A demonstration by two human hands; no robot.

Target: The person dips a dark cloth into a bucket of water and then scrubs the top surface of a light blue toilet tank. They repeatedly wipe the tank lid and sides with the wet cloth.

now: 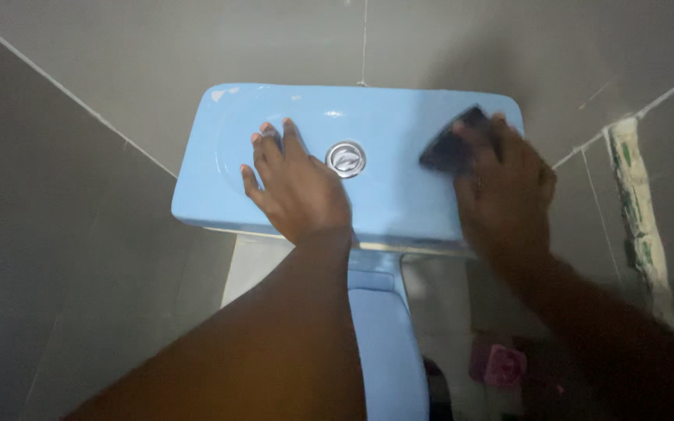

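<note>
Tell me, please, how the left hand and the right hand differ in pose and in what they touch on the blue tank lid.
The left hand lies flat and open on the blue tank lid, beside the round silver flush button, holding nothing. The right hand presses a dark pad against the lid near its right end and looks motion-blurred, while the left hand looks sharp. Both hands rest on the same lid.

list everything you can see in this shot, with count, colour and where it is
cistern lid: 1, light blue, centre, against the wall
flush button: 1, silver, middle of the lid
dark pad: 1, black, right end of the lid, under the right hand
toilet seat cover: 1, light blue, below the cistern
pink object: 1, pink, on the floor at lower right, too blurred to tell its kind
wall tiles: several, grey, all around
left hand: 1, flat on the lid, left of the button
right hand: 1, pressing the dark pad
</note>
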